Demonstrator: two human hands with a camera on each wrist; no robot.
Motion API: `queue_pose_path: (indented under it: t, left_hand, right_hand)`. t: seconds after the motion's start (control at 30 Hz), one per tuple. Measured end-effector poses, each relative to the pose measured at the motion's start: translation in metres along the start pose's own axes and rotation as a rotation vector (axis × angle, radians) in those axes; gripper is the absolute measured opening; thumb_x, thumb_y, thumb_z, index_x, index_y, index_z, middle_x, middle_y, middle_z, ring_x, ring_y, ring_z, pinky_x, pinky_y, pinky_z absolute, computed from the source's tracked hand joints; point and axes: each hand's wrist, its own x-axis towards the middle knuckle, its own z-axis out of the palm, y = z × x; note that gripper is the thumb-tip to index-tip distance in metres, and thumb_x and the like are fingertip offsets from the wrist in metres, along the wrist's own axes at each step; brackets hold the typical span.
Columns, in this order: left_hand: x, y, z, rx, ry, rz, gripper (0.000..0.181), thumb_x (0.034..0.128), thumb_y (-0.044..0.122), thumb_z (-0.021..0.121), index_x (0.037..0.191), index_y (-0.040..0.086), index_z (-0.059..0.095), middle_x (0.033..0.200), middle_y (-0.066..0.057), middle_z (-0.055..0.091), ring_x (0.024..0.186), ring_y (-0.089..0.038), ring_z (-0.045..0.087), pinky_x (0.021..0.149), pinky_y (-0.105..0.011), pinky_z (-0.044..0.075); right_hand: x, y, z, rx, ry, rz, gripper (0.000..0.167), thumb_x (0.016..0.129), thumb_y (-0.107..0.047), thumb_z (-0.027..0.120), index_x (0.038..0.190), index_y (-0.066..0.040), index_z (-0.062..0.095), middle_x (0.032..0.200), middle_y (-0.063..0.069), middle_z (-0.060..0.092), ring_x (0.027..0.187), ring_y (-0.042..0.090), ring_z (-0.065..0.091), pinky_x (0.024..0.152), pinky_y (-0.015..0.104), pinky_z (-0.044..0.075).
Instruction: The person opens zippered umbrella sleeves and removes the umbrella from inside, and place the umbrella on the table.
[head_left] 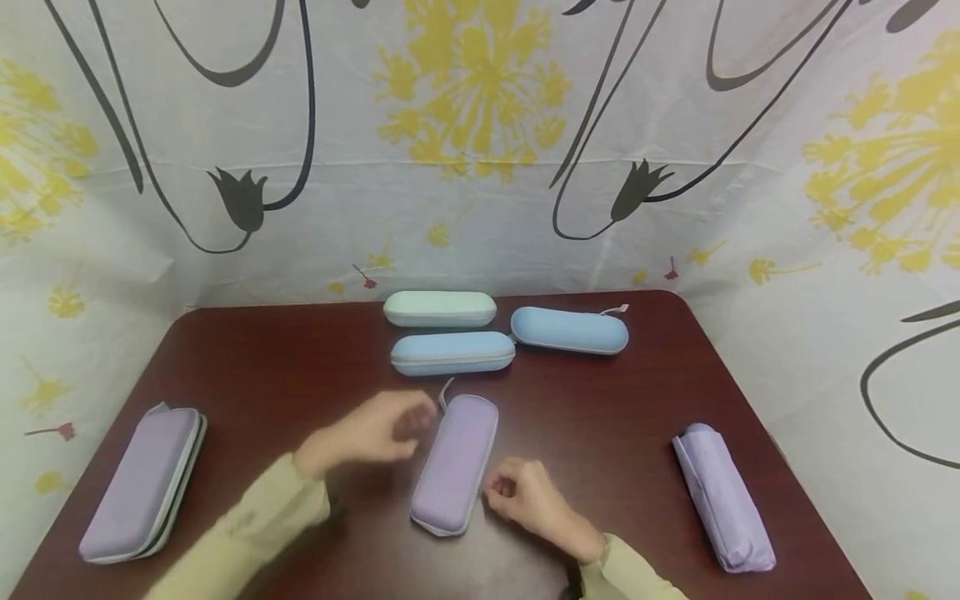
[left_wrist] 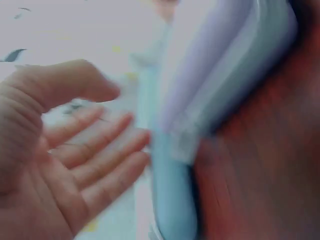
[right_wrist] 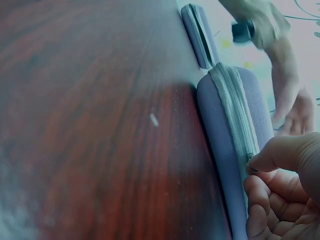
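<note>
The work in hand centres on a light purple, rounded oblong zip case [head_left: 457, 462] with a smooth fabric-like shell, lying slightly aslant in the near middle of the dark red-brown wood-grain desk [head_left: 600, 417], between the two hands. The right hand [head_left: 534, 498] is at its right side, and its grip pinches the small zipper pull [right_wrist: 250, 157] between thumb and forefinger. The left hand [head_left: 375, 427] hovers just beside the far left end, near a thin pale cord loop [head_left: 444, 397], its grip spread and holding nothing. As for progress, the case lies flat with its halves together, and the pale grey zip [right_wrist: 234, 107] shows no gap from the pull to the visible end; the stretch behind the fingers is hidden, so whether the zip work is just starting or nearly finished cannot be told. At near left, a second light purple zip case [head_left: 142, 483] shows a dark gap along its edge, so it seems not fully zipped. A mint green oval case [head_left: 440, 309] and two light blue oval cases [head_left: 452, 353] sit at the far middle, and a lilac folded fabric bundle [head_left: 723, 498] lies at near right, all untouched by either hand.
</note>
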Motion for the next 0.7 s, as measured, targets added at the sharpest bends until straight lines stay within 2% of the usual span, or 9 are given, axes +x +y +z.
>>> queue_pose_path:
  t: [0.07, 0.13, 0.23, 0.37, 0.53, 0.7]
  left_hand:
    - [0.015, -0.010, -0.008, 0.018, -0.055, 0.061, 0.042, 0.0706, 0.002, 0.069, 0.111, 0.005, 0.058, 0.102, -0.004, 0.062, 0.095, -0.016, 0.059, 0.083, -0.033, 0.049]
    - [0.030, -0.016, -0.013, 0.078, -0.119, 0.104, 0.048, 0.0712, 0.001, 0.069, 0.117, 0.006, 0.056, 0.109, -0.005, 0.059, 0.101, -0.019, 0.057, 0.087, -0.034, 0.047]
    - [0.053, -0.019, -0.015, 0.099, -0.222, 0.165, 0.056, 0.0689, -0.003, 0.068, 0.123, 0.006, 0.053, 0.114, -0.007, 0.056, 0.100, -0.022, 0.055, 0.085, -0.030, 0.046]
    - [0.078, -0.019, -0.013, 0.118, -0.311, 0.253, 0.068, 0.0629, -0.004, 0.069, 0.128, 0.005, 0.049, 0.121, -0.006, 0.050, 0.105, -0.019, 0.050, 0.085, -0.026, 0.045]
    - [0.095, -0.018, -0.009, 0.084, -0.405, 0.314, 0.079, 0.0579, -0.001, 0.070, 0.133, 0.005, 0.046, 0.130, -0.005, 0.046, 0.118, -0.015, 0.043, 0.097, -0.029, 0.037]
    - [0.106, -0.013, -0.002, 0.141, -0.519, 0.330, 0.083, 0.0563, 0.000, 0.066, 0.136, 0.008, 0.045, 0.135, -0.003, 0.045, 0.122, -0.013, 0.041, 0.100, -0.026, 0.034]
  right_hand:
    - [0.000, 0.000, 0.001, 0.001, -0.003, 0.007, 0.018, 0.066, 0.005, 0.072, 0.070, -0.011, 0.065, 0.066, -0.006, 0.057, 0.057, -0.001, 0.050, 0.051, 0.010, 0.040]
    - [0.000, 0.001, 0.002, 0.003, -0.004, 0.012, 0.018, 0.066, 0.005, 0.071, 0.070, -0.011, 0.065, 0.066, -0.006, 0.057, 0.057, -0.001, 0.049, 0.051, 0.010, 0.041]
    - [0.000, 0.001, 0.002, 0.008, -0.005, 0.020, 0.016, 0.066, 0.004, 0.071, 0.070, -0.011, 0.065, 0.065, -0.006, 0.057, 0.057, -0.001, 0.049, 0.051, 0.010, 0.041]
    - [0.002, 0.001, 0.001, 0.016, -0.019, 0.029, 0.014, 0.068, 0.002, 0.071, 0.071, -0.011, 0.066, 0.066, -0.006, 0.057, 0.059, -0.001, 0.050, 0.053, 0.011, 0.042]
    - [0.003, 0.001, 0.000, 0.014, -0.043, 0.024, 0.015, 0.068, 0.003, 0.071, 0.072, -0.010, 0.066, 0.067, -0.005, 0.058, 0.060, -0.001, 0.052, 0.054, 0.011, 0.043]
    - [0.001, 0.002, -0.002, -0.005, -0.050, -0.005, 0.016, 0.068, 0.003, 0.071, 0.071, -0.011, 0.065, 0.067, -0.005, 0.058, 0.060, -0.001, 0.052, 0.055, 0.009, 0.042]
